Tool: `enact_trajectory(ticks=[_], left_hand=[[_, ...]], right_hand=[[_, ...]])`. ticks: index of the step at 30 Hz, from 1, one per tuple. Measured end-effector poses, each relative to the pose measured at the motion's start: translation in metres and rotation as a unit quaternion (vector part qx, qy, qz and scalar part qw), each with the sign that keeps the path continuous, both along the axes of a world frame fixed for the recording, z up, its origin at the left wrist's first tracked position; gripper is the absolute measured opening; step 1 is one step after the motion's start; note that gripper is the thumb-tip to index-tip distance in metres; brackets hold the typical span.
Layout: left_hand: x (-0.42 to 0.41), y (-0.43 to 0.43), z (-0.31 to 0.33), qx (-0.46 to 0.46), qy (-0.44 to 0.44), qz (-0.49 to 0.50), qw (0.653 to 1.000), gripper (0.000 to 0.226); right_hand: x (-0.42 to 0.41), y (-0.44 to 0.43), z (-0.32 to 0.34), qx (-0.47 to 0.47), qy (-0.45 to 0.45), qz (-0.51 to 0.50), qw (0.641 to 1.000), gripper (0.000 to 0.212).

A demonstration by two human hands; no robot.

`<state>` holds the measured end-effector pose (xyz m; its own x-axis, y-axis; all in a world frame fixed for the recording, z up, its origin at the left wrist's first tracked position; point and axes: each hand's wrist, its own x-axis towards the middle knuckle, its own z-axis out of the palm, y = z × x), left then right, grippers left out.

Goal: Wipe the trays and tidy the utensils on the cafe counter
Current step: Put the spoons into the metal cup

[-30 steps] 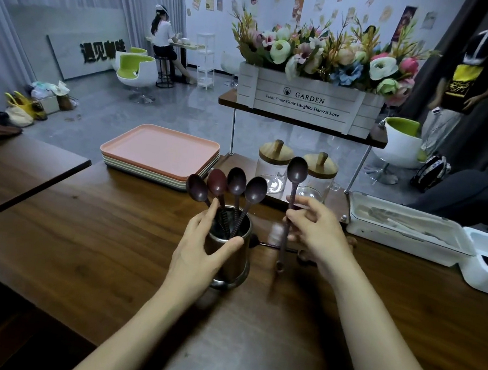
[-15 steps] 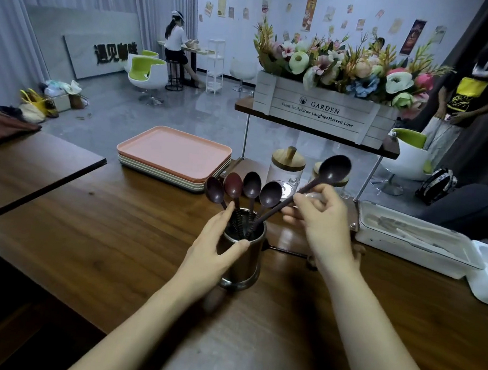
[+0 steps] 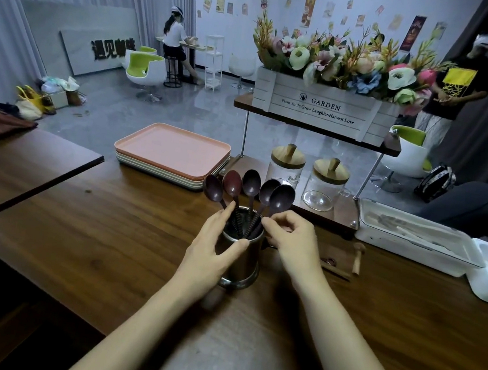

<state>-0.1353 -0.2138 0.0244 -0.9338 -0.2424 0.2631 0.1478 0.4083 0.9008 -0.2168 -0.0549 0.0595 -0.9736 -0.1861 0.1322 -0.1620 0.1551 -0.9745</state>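
Half a second back the right hand (image 3: 294, 241) held the last dark brown wooden spoon (image 3: 282, 196) slanted out to the right, with only the end of its handle in the cup. Now that spoon stands in with the rest, bowl up, and the hand has come down to the rim.

Everything rests on the dark wooden cafe counter (image 3: 110, 246). At its far edge lies the stack of rectangular plastic trays, pink on top (image 3: 173, 153), well apart from both hands. To the right sits a white lidded plastic cutlery box (image 3: 412, 235). Near the middle stands the round polished metal cup (image 3: 243, 266), upright.

The left hand (image 3: 211, 250) grips the cup, thumb across the near wall and fingers curled round the far side, with the forefinger reaching up past the rim. The right hand's thumb and forefinger appear closed together on the last spoon's handle, a little below its bowl, and the other fingers are curled. Four more dark wooden spoons (image 3: 251, 182) fan out of the cup, and the last spoon's bowl overlaps its nearest neighbour. A small wooden-handled utensil (image 3: 358, 257) lies on the counter to the right of the cup.

To finish this step well, I would hold the cup firm so it cannot tip and let the handle slide to the bottom before opening the pinch. Then I would nudge the bowl clear of its neighbour so the fan is even. The release should be gentle, since a top-heavy spoon may swing. The loose utensil looks like the next thing to gather.
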Motion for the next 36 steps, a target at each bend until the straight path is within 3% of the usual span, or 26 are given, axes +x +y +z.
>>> enact_trajectory(ticks=[8,12,16,18,20,22,25,27,36], left_hand=[[-0.002,0.001,0.000,-0.014,0.007,0.012,1.000,0.070],[-0.003,0.002,0.000,-0.024,0.005,0.025,0.999,0.074],[-0.008,0.003,-0.004,-0.058,0.001,0.059,0.997,0.077],[-0.009,0.003,-0.004,-0.070,-0.001,0.070,0.995,0.078],[-0.011,0.003,-0.004,-0.077,-0.003,0.074,0.994,0.077],[-0.012,0.003,-0.006,-0.083,-0.003,0.076,0.994,0.074],[-0.011,0.004,-0.007,-0.090,-0.004,0.079,0.993,0.070],[-0.010,0.004,-0.006,-0.091,-0.004,0.077,0.993,0.069],[-0.007,0.004,-0.002,-0.095,-0.003,0.080,0.992,0.067]], right_hand=[[-0.009,-0.011,-0.004,-0.069,-0.063,0.014,0.996,0.018],[-0.009,-0.012,-0.002,-0.089,-0.139,0.034,0.986,0.012],[-0.012,-0.007,-0.017,-0.058,-0.161,0.030,0.985,0.024],[-0.019,0.001,-0.031,-0.003,-0.112,-0.016,0.994,0.021],[-0.029,0.014,-0.044,0.139,-0.020,-0.058,0.988,0.015],[-0.036,0.027,-0.053,0.304,0.048,-0.055,0.950,0.022],[-0.044,0.034,-0.062,0.433,0.103,-0.010,0.895,0.031],[-0.048,0.036,-0.065,0.460,0.126,0.001,0.879,0.024],[-0.060,0.034,-0.062,0.481,0.137,0.030,0.865,0.011]])
